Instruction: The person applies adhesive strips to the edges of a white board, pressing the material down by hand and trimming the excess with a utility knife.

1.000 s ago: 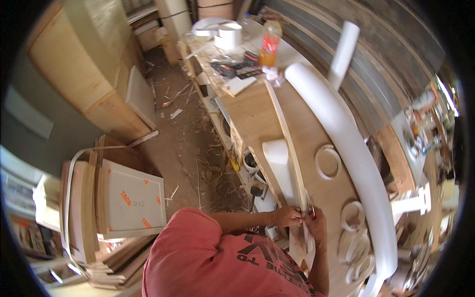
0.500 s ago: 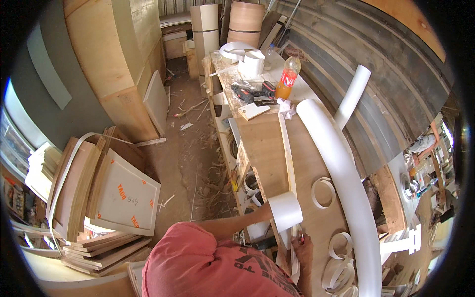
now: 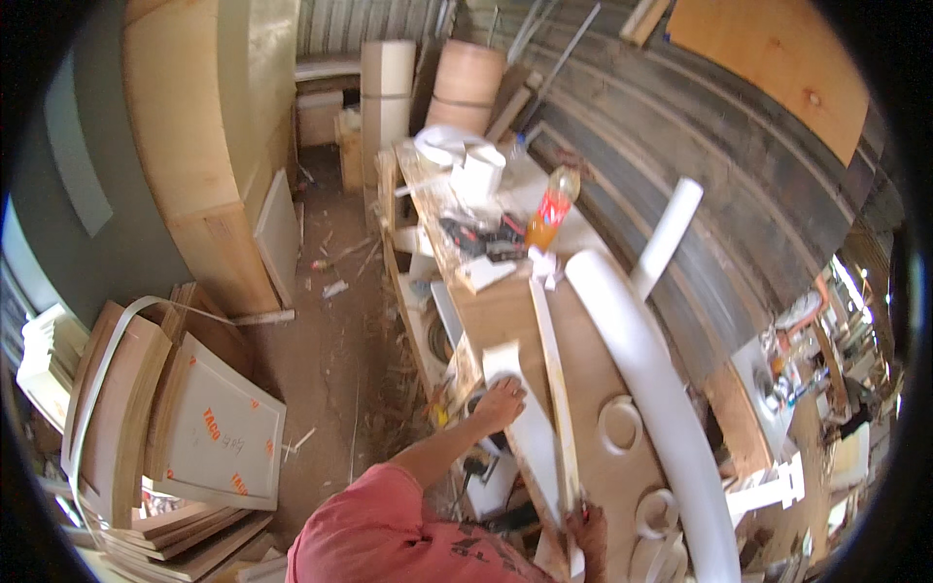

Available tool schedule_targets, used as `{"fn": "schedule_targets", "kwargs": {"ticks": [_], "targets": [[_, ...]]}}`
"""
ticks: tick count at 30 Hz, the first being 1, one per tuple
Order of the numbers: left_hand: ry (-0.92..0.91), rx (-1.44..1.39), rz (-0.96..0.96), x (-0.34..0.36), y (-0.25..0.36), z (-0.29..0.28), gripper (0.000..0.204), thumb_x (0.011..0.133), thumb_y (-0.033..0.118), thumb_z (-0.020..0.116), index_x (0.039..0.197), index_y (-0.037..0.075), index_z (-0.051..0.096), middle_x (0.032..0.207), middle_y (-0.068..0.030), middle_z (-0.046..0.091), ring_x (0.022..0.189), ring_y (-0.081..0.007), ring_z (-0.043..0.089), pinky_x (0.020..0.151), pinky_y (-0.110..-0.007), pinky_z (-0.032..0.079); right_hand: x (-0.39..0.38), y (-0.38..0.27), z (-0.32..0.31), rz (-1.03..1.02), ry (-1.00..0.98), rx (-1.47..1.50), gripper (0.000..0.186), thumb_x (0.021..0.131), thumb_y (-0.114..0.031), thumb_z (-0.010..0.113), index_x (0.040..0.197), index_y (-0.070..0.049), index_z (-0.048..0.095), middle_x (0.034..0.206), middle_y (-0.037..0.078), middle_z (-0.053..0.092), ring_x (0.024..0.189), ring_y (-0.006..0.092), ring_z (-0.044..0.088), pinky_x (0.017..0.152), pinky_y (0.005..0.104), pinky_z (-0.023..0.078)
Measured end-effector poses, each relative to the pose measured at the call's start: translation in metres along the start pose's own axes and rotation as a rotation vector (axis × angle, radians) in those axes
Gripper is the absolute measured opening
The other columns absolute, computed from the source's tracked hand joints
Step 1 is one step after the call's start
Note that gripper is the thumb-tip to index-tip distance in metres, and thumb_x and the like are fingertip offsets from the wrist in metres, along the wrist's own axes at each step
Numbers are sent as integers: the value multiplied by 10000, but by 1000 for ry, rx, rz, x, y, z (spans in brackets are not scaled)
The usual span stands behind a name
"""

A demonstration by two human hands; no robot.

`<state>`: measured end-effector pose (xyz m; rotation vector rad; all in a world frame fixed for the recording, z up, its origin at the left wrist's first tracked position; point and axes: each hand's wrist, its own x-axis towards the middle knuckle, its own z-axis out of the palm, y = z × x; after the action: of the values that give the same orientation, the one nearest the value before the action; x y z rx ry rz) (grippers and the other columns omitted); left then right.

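Observation:
A long white strip lies along the near edge of the workbench, its far end curling up slightly. On top of it, near that far end, my left hand rests with the fingers spread over the surface. My right hand is lower down, at the near end of a narrow wooden batten, closed around a small dark and red thing that I cannot make out. A large white roll stretches along the bench to the right, with curled white offcuts beside it.
Farther up the bench are a cordless drill, a bottle of orange drink and a white coil. Stacked panels lean at left. Shavings litter the floor. A white tube leans against the corrugated wall.
My left hand has moved forward and left. The white strip, curled up under it before, now lies flatter along the bench. My right hand has shifted slightly nearer. The whole view has tilted.

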<state>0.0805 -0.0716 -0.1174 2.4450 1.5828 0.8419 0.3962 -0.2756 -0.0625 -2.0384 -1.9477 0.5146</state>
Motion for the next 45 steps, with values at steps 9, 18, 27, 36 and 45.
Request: {"fn": "schedule_targets", "kwargs": {"ticks": [9,18,27,36,45], "targets": [[-209,59,-73,4,14,-25,483,878,407,515,1280,140,515,1458,-185,290,1384,-400,154,1107,-578,98,-39,-37,-8,39,43,114,489,753,-240,723,1177,-52,568,905,129,546,723,259,553,654,365,473],[12,-74,2,33,-21,-1,504,770,270,673,1175,34,487,1256,-172,460,1187,-348,437,984,-451,381,-71,-27,5,30,115,89,576,756,-247,740,1254,-80,504,1009,127,535,737,251,592,660,358,513],[21,241,41,34,2,-16,341,765,337,660,987,79,636,1225,-156,438,1241,-348,376,1050,-468,312,-84,-10,-17,19,130,85,584,777,-277,707,1281,-100,471,1075,132,527,865,303,597,688,407,519],[-169,179,-241,31,-27,1,673,791,359,659,1355,92,406,1427,-179,340,1350,-331,276,1125,-437,196,-74,-20,-24,-63,10,120,539,770,-293,718,1228,-97,512,1075,127,534,863,302,598,690,397,519],[11,151,-258,35,-20,6,698,751,229,713,1343,42,393,1414,-188,356,1322,-356,314,1102,-450,242,-74,-8,-27,-28,-47,84,436,791,-269,682,1184,-156,529,1073,113,523,787,302,635,669,432,536]]}}
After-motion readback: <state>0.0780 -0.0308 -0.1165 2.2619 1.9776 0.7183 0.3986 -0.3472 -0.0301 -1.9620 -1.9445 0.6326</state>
